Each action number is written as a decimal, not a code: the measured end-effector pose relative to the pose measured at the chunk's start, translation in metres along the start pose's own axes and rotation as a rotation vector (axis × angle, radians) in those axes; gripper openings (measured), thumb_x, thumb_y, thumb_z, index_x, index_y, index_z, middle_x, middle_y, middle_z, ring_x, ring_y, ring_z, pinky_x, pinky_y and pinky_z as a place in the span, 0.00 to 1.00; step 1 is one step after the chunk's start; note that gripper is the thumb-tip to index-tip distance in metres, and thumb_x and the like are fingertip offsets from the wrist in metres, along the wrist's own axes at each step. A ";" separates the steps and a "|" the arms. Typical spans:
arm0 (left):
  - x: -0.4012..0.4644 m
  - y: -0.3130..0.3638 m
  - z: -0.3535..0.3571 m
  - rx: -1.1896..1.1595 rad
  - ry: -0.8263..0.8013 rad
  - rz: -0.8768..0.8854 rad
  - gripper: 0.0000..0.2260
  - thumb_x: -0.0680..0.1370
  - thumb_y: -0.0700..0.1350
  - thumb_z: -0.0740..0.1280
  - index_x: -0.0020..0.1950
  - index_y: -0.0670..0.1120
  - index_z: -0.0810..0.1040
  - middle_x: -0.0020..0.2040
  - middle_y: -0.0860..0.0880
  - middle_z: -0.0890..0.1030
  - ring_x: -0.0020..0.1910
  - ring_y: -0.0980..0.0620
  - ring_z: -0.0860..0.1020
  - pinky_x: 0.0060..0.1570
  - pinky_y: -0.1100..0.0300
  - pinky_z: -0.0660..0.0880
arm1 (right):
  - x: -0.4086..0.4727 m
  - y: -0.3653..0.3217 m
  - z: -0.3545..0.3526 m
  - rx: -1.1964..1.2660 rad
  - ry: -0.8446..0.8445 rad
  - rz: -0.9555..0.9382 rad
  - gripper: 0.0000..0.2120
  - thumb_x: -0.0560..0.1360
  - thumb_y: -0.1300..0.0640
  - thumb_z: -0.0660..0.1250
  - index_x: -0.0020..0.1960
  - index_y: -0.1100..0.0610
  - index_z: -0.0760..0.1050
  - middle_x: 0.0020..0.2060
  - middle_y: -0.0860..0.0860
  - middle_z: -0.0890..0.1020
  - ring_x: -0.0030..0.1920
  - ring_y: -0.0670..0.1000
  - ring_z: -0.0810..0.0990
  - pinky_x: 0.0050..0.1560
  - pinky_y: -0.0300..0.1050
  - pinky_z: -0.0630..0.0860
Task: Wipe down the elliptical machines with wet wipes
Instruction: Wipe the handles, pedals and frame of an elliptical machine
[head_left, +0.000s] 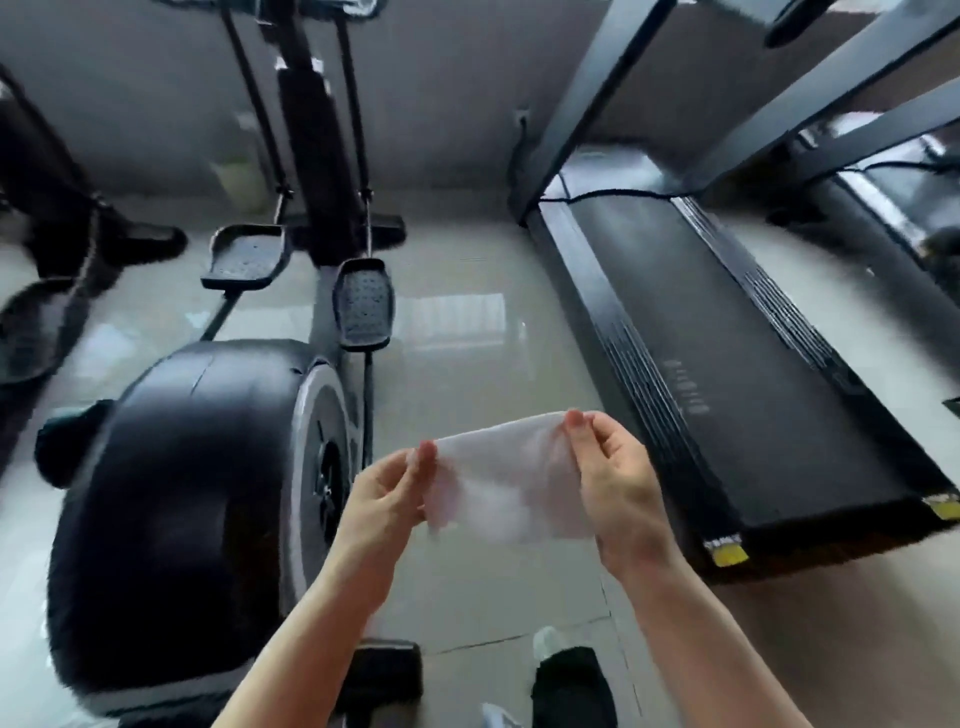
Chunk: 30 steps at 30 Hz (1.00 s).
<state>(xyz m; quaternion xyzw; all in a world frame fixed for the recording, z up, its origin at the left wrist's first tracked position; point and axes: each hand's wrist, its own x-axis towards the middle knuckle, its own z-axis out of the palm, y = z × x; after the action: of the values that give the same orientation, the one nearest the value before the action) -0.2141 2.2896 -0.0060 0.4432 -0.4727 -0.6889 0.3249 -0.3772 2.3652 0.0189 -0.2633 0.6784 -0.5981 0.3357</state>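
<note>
Wet wipe (506, 480) first: in the head view I hold it stretched between my two hands over the floor (467, 332), in the gap between the elliptical machine (208, 457) on my left and the treadmill (727, 364) on my right. My left hand (384, 499) pinches the wipe's left edge between thumb and fingertips, and my right hand (618, 483) pinches the right edge the same way, so both are closed on the sheet and it hangs slack and partly creased between them. It touches neither machine yet.

I judge the step in hand to be opening the wipe out before the first pass. To do it well I should pull the edges apart gently until the creases are gone, then fold it into a flat pad that fills my palm, so a broad damp face meets the surface. The big rounded black housing is nearest and makes a sensible start; the two pedals (363, 304) and the upright handles lie farther off. The picture is blurred, so I cannot tell how dirty any part is.
</note>
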 end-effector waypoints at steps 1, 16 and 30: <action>0.006 0.003 0.011 -0.022 0.042 0.019 0.19 0.74 0.55 0.70 0.45 0.38 0.78 0.30 0.49 0.77 0.27 0.53 0.74 0.25 0.64 0.70 | 0.018 -0.002 -0.004 0.004 -0.048 0.007 0.15 0.82 0.53 0.60 0.41 0.60 0.75 0.32 0.48 0.75 0.34 0.46 0.72 0.36 0.41 0.72; 0.182 0.074 0.077 -0.165 0.351 0.041 0.26 0.65 0.59 0.78 0.44 0.38 0.76 0.35 0.42 0.78 0.27 0.54 0.77 0.25 0.65 0.73 | 0.291 -0.058 0.040 -0.369 -0.474 -0.720 0.05 0.77 0.56 0.62 0.47 0.52 0.78 0.36 0.45 0.81 0.35 0.45 0.77 0.34 0.35 0.69; 0.536 0.246 0.022 -0.347 0.283 0.023 0.11 0.82 0.45 0.61 0.49 0.44 0.81 0.42 0.45 0.84 0.37 0.51 0.83 0.39 0.55 0.81 | 0.590 -0.137 0.232 -0.511 -0.438 -1.235 0.05 0.79 0.59 0.61 0.49 0.58 0.75 0.49 0.52 0.83 0.46 0.53 0.82 0.42 0.45 0.78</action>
<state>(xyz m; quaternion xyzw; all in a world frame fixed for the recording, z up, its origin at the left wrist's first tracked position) -0.4394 1.7488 0.0654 0.4674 -0.3020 -0.6872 0.4670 -0.5801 1.7500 0.0571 -0.7855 0.4408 -0.4342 -0.0090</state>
